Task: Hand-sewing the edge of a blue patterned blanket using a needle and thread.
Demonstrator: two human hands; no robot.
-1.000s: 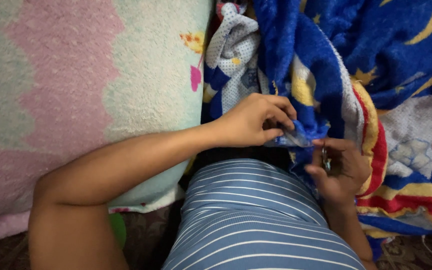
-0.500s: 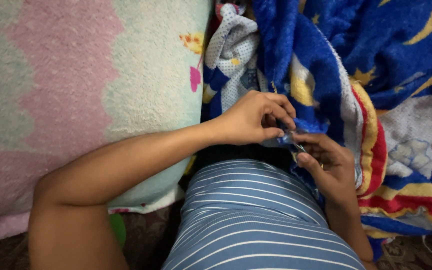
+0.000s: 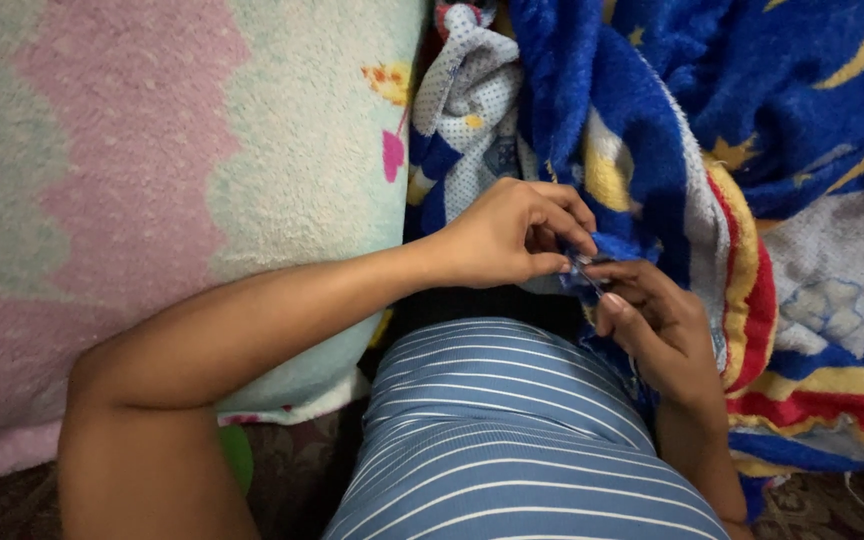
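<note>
A thick blue fleece blanket (image 3: 752, 110) with yellow, red and white patterns hangs in folds at the upper right. My left hand (image 3: 512, 235) pinches its blue edge between thumb and fingers. My right hand (image 3: 657, 325) meets it from below, fingers curled on the same edge, holding a small thin dark object (image 3: 584, 268) that is too small to make out. Both hands touch at the blanket's edge, above my blue-and-white striped top (image 3: 512, 440).
A fluffy pink and pale green blanket (image 3: 152, 170) fills the left side. A white dotted cloth (image 3: 462, 110) with blue patches lies between the two blankets. A patterned dark floor (image 3: 292, 470) shows at the bottom, with a green object (image 3: 237, 455) under my left arm.
My right hand has moved up and left from the blanket's lower edge to meet my left hand. The left hand has stayed in place, gripping the edge.
</note>
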